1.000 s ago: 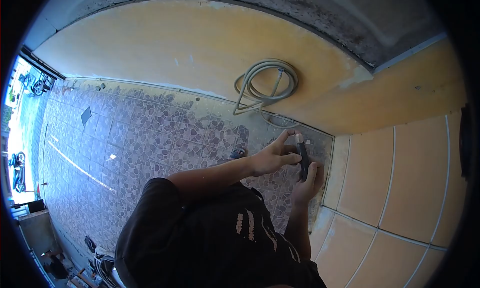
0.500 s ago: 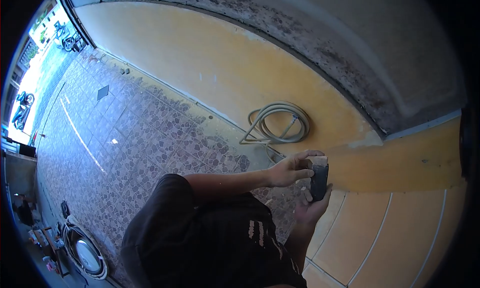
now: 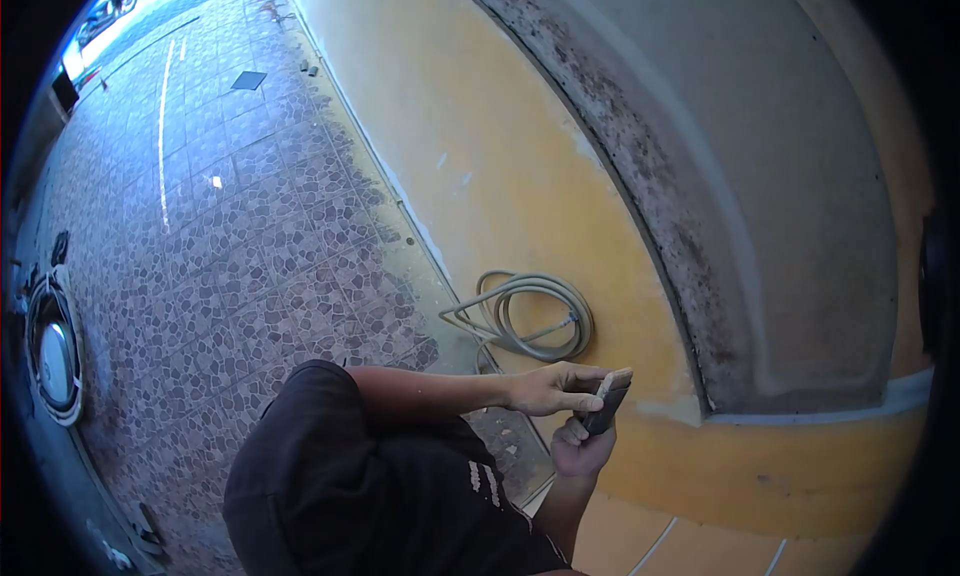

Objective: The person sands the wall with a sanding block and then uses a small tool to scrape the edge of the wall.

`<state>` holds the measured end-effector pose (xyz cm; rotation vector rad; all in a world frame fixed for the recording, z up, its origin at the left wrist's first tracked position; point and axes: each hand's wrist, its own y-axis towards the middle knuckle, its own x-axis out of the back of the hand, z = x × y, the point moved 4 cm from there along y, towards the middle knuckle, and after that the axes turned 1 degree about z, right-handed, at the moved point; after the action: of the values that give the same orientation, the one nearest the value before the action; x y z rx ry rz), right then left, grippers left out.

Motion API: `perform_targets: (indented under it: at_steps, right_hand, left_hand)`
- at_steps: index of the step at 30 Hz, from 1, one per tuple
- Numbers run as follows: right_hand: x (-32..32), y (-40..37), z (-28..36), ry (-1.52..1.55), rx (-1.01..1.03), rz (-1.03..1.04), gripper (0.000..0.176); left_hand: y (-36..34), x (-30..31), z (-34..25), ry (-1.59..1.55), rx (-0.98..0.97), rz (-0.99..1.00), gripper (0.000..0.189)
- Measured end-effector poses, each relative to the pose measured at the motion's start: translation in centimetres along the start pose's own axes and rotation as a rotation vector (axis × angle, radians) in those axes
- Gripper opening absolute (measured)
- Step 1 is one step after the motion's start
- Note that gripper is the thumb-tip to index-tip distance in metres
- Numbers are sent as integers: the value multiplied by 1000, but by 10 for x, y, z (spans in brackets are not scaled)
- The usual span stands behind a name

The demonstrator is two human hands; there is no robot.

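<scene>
A small dark block (image 3: pixel 600 416) with a pale, worn-looking upper end is held between both hands, tilted, in front of the yellow wall. My left hand (image 3: pixel 548 389) reaches in from the left, its fingers and thumb closed on the block near the pale end. Below it, my right hand (image 3: pixel 585 454) wraps round the lower part of the block, fingers curled on its near side. What the block is made of cannot be made out.
A coiled hose (image 3: pixel 540 316) hangs against the yellow wall (image 3: pixel 470 156) just above my hands. Patterned floor tiles (image 3: pixel 260 246) stretch away to the left. A round item with hose around it (image 3: pixel 55 361) stands at the far left. A motorbike (image 3: pixel 108 11) is at the top left.
The view has turned, so the hose and wall sit further left and lower. Both hands remain on the block, which is now more tilted.
</scene>
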<state>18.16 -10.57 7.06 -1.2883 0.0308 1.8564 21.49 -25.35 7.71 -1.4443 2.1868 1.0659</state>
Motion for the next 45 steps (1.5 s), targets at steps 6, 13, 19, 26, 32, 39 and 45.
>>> perform_targets:
  at_steps: [6,13,19,26,32,39,45]
  right_hand:
    - [-26,45,-24,-56,-139,179,41]
    - [-55,70,-46,-100,-199,185,40]
    - [-51,60,-48,-118,-121,207,42]
    - [-8,33,-33,29,3,132,44]
    - [35,-21,-23,31,182,-64,39]
    - [106,-103,5,-293,538,-606,59]
    - [199,-210,66,-255,560,-794,62]
  left_hand:
    - [-24,30,-25,145,-61,-136,60]
    - [-36,50,-59,150,-151,-278,56]
    - [-28,50,-51,111,-87,-257,47]
    - [-8,28,-17,138,20,-157,44]
    - [6,-7,34,-5,106,36,41]
    - [31,-24,102,65,184,-124,47]
    - [44,-37,176,34,209,-358,46]
